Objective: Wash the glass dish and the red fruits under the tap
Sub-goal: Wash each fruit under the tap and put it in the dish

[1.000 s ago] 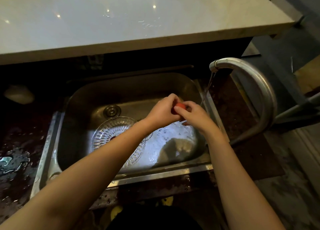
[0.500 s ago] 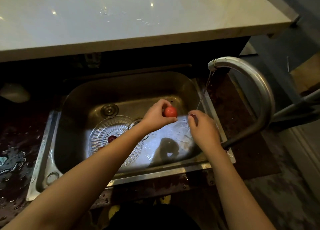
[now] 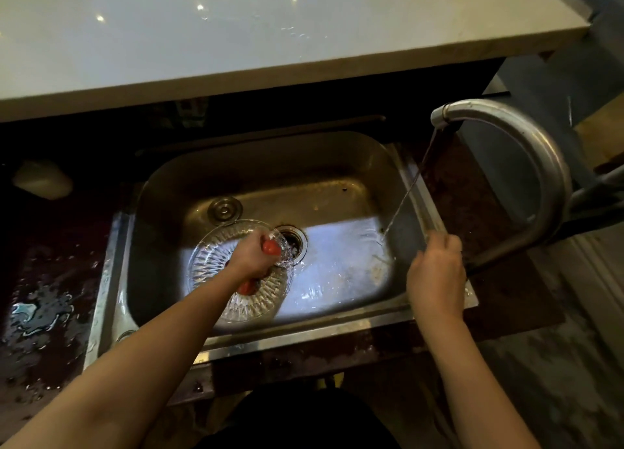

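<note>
A cut-glass dish point(image 3: 216, 262) lies in the steel sink point(image 3: 337, 192), left of the drain. My left hand point(image 3: 251, 257) holds a red fruit point(image 3: 271, 247) over the dish's right rim. Another red fruit point(image 3: 246, 288) lies in the dish, partly hidden under my wrist. My right hand point(image 3: 435, 273) hovers with loosely curled fingers at the sink's right edge, holding nothing, just below where a thin water stream point(image 3: 405, 195) from the curved tap point(image 3: 526, 151) lands.
A pale countertop point(image 3: 270, 36) overhangs the back of the sink. The dark counter at left is wet point(image 3: 40, 317), and a pale soap-like lump point(image 3: 42, 180) lies at its far end. The drain point(image 3: 293, 242) sits mid-sink.
My left hand carried the red fruit from beside the stream leftward and down to the dish. My right hand let go of the fruit and stayed near the sink's right edge.
</note>
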### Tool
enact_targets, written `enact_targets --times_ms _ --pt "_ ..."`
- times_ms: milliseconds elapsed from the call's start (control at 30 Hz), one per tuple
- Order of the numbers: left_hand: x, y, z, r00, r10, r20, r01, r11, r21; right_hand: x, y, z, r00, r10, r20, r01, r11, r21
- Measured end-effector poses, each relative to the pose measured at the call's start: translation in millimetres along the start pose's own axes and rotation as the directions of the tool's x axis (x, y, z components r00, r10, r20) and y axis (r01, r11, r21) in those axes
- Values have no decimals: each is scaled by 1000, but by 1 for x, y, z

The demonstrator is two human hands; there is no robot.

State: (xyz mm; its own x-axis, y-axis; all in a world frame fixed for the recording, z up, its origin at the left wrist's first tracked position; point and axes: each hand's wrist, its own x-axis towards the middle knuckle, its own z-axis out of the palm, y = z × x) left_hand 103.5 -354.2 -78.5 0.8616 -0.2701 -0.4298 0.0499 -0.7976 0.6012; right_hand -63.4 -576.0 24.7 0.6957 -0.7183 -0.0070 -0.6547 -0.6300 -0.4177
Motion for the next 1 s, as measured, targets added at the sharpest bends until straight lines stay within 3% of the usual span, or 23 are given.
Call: enact_targets --times_ms 300,667,833,1000 --pt "38 -48 -3 1000 -11 22 7 984 177 -1 -1 20 970 184 -156 -160 974 159" --pt "73 -70 5 993 11 116 -41 963 266 -17 -6 33 910 169 -378 -85 970 230" --pt "78 -77 2 986 -9 169 -47 945 323 -19 -6 34 905 167 -390 -77 968 237" --pt "70 -77 -10 989 -31 146 -17 949 316 -28 -11 32 941 175 -290 -104 964 243"
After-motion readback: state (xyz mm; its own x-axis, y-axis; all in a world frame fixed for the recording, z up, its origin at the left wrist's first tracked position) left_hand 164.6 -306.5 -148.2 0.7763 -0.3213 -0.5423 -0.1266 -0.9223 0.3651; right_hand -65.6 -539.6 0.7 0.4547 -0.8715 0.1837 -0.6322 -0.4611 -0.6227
